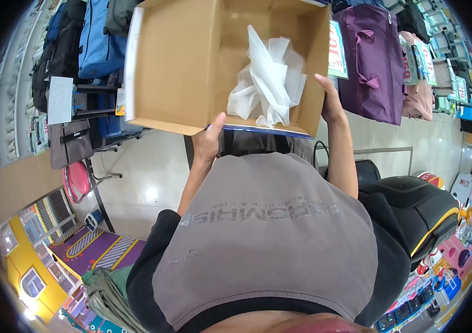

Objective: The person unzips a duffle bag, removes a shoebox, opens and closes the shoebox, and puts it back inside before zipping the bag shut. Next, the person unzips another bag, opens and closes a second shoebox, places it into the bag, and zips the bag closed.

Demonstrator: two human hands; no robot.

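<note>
An open cardboard box (172, 64), brown inside with a blue outer edge, is held up in front of my chest. Crumpled white tissue paper (272, 77) lies in its right-hand part; the left-hand part, which looks like the opened lid, shows bare cardboard. My left hand (208, 139) grips the near edge around the middle, thumb on top and fingers hidden underneath. On the right side, my right hand (331, 101) is closed on the box wall, its thumb over the rim. Whether anything lies under the paper, I cannot tell.
Blue and black bags (103, 39) hang at the left. A purple duffel bag (370, 61) hangs just right of the box, beside price signs (337, 50). A pink round stool (76, 180) stands left, and a black backpack (413, 211) is close on my right.
</note>
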